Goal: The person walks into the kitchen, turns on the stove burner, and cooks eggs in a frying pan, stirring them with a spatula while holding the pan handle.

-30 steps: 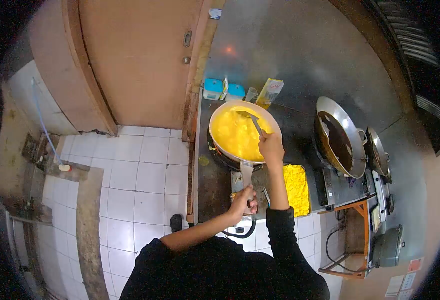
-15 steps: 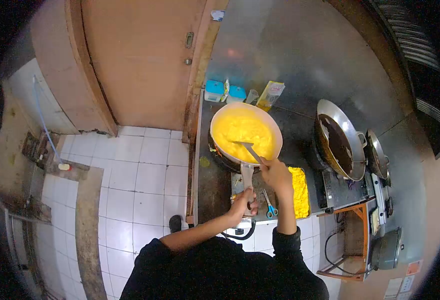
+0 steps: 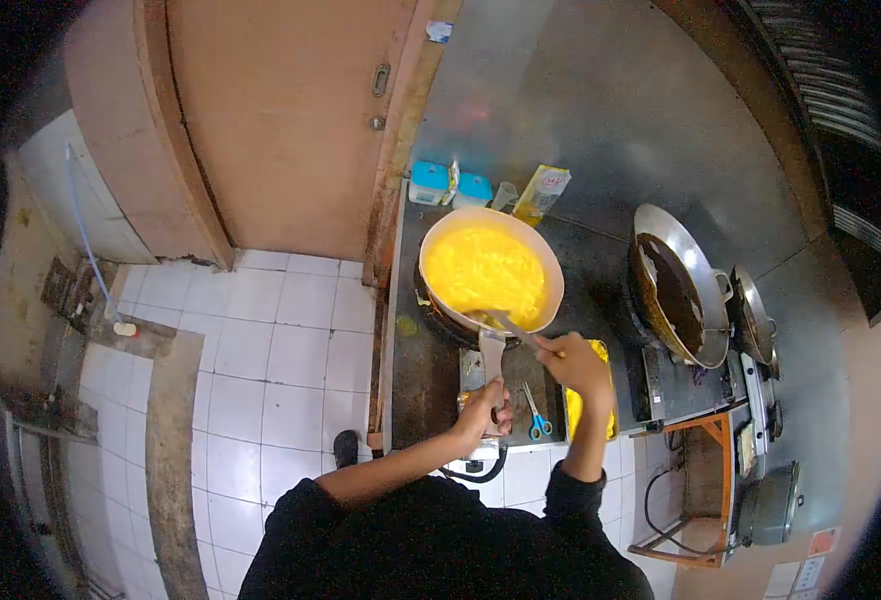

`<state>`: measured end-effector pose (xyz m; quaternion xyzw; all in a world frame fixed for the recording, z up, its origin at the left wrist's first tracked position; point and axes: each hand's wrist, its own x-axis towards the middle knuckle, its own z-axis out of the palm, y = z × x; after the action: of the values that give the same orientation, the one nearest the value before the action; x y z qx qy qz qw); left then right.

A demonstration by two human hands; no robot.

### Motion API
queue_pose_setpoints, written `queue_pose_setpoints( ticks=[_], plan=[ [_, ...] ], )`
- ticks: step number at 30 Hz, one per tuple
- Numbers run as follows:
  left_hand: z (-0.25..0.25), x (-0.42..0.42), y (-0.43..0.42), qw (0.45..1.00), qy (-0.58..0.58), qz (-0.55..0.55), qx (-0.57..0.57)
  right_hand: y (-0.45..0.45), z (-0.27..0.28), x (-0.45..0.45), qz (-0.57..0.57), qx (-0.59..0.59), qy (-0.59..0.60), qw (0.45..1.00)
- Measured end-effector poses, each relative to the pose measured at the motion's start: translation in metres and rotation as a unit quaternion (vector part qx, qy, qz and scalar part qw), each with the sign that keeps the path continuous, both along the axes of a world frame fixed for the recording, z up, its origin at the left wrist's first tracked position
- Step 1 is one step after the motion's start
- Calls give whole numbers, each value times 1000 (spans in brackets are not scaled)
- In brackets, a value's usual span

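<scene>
My left hand (image 3: 482, 412) is closed around the handle (image 3: 493, 352) of a deep, pale pan (image 3: 554, 275) on the stove. Soft yellow scrambled egg (image 3: 485, 262) covers the pan's bottom. In my right hand (image 3: 578, 366) is a spatula (image 3: 516, 330), gripped by its handle. Its blade rests in the egg at the near side of the pan, close to where the handle joins. A tray of yellow food (image 3: 572, 405) sits beneath my right forearm, which partly hides it. Blue-handled scissors (image 3: 539, 424) lie between my two hands.
A large wok (image 3: 705, 290) with dark liquid stands to the right, with another pan (image 3: 752, 315) beyond it. Behind the egg pan are blue-lidded tubs (image 3: 428, 183), a clear cup (image 3: 504, 195) and a yellow pouch (image 3: 542, 195). A hose (image 3: 485, 475) hangs at the counter's front.
My right hand has drawn the spatula from the middle of the egg toward the near rim, moving right and closer to me. My left hand stays on the handle.
</scene>
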<state>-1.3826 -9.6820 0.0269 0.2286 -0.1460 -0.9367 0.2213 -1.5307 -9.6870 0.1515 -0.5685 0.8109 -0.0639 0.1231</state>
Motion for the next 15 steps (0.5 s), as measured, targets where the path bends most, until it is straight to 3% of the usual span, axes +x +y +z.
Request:
queue_pose_setpoints(
  ticks=[8,11,15],
  plan=[
    [-11,-6,2,999,18,19,-28,-45,-45,55,-72,-62,6,995],
    [-16,-7,2,998,11,26,-55,-62,-62,53,-86,-138,12,987],
    [-5,-5,0,1000,6,16,-10,-76,-43,49,-112,-162,-39,980]
  ],
)
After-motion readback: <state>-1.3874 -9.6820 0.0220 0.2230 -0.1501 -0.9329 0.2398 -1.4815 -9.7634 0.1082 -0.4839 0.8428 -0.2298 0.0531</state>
